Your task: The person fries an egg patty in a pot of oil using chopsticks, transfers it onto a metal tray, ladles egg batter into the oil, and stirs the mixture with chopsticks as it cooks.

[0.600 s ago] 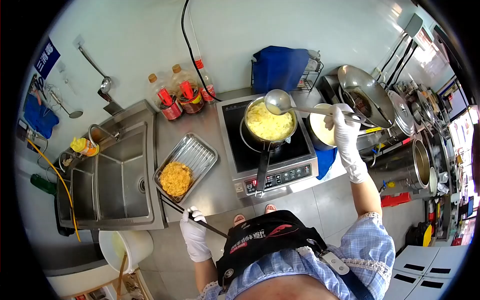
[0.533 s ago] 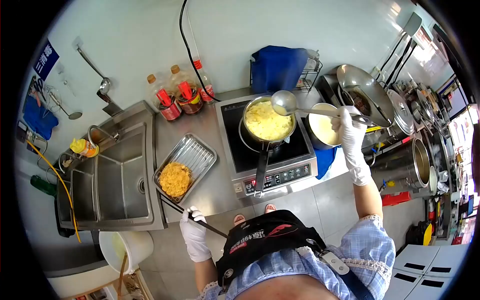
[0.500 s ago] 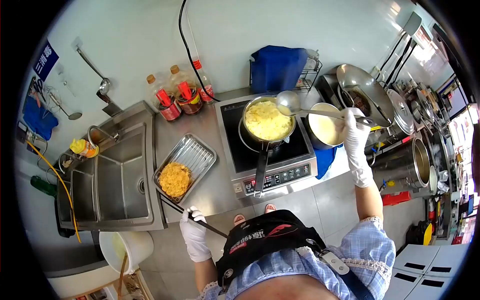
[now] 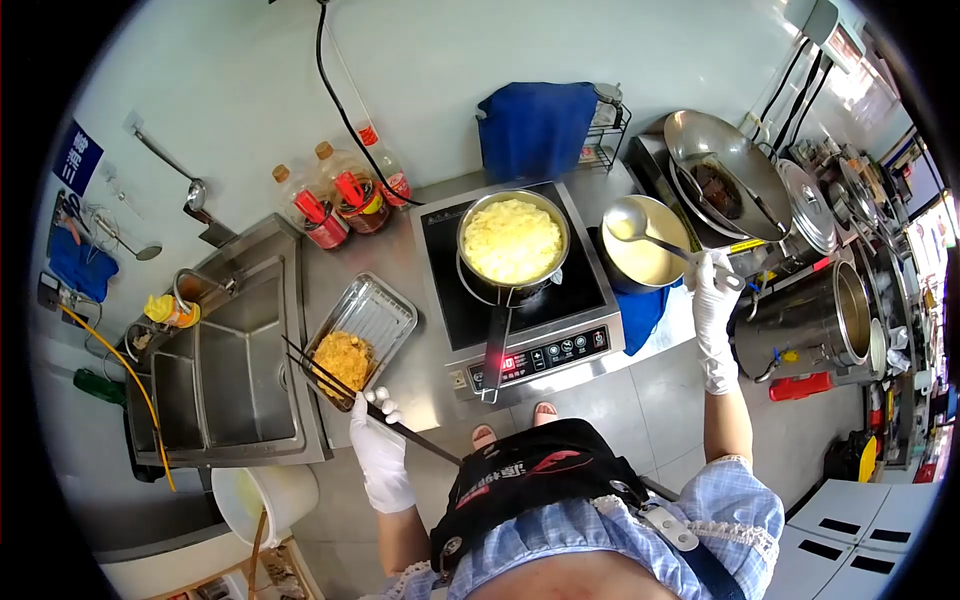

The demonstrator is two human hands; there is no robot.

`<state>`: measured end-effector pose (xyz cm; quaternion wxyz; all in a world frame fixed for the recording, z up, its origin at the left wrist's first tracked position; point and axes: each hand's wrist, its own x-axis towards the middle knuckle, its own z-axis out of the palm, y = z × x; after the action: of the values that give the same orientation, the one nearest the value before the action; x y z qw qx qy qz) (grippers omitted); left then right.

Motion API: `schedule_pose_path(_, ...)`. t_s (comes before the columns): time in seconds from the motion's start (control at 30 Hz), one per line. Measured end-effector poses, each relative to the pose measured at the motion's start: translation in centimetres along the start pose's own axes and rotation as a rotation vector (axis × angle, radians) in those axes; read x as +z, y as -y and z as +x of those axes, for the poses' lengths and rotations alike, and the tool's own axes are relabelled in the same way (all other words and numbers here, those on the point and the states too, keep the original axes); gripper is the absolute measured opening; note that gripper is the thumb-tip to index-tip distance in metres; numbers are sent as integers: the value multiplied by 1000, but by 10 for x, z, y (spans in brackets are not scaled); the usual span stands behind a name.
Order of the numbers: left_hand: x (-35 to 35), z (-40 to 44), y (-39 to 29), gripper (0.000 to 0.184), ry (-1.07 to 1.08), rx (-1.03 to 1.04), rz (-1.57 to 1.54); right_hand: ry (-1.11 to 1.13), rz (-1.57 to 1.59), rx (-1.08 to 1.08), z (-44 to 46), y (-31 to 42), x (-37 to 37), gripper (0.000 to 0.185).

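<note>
Gloved in white, my right hand (image 4: 712, 300) is closed on the handle of a metal ladle (image 4: 627, 219). The ladle's bowl is over a pot of pale yellow liquid (image 4: 655, 262). My left hand (image 4: 380, 450), also gloved, grips long dark chopsticks (image 4: 330, 382), whose tips reach over the near left of a metal tray (image 4: 395, 318). A browned, crumbly patty (image 4: 343, 360) lies in that tray. On the induction cooker (image 4: 440, 262) stands a pan filled with a yellow mixture (image 4: 512, 241), its dark handle pointing toward me.
At the left is a double sink (image 4: 240, 350). Bottles (image 4: 362, 205) stand against the wall. A blue cloth (image 4: 535, 130) hangs on a rack behind the cooker. To the right are a wok (image 4: 735, 170) and a large steel pot (image 4: 800, 320). A white bucket (image 4: 290, 495) stands below the sink.
The ladle has moved right, from the pan's edge to above the pot of liquid. My left hand has risen slightly, and the chopstick tips now show over the tray. The whole view has shifted a little.
</note>
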<state>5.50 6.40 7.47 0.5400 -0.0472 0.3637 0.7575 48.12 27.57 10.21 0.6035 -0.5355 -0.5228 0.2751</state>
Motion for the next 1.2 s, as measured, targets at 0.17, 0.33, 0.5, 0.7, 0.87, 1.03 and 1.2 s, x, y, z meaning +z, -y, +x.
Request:
schedule_pose_path(0.17, 3, 4, 20, 18, 24, -55, 3, 92, 36, 34, -24, 46, 29, 14)
schedule_pose_path(0.33, 4, -1, 26, 19, 39, -82, -41, 338, -5, -99, -33, 47, 44, 13)
schedule_pose_path(0.5, -5, -3, 25, 20, 16, -77, -77, 517, -28, -278, -33, 59, 48, 6)
schedule_pose_path(0.7, -14, -5, 24, 20, -21, -89, -109, 545, -281, -683, -31, 75, 48, 22)
schedule_pose_path(0.87, -18, -3, 23, 21, -24, -90, -124, 543, -283, -724, -33, 77, 49, 24)
schedule_pose_path(1.03, -16, -3, 23, 21, -20, -99, -133, 545, -322, -752, -33, 79, 47, 26)
schedule_pose_path(1.2, -20, -3, 24, 21, -4, -96, -121, 622, -294, -714, -33, 85, 43, 30)
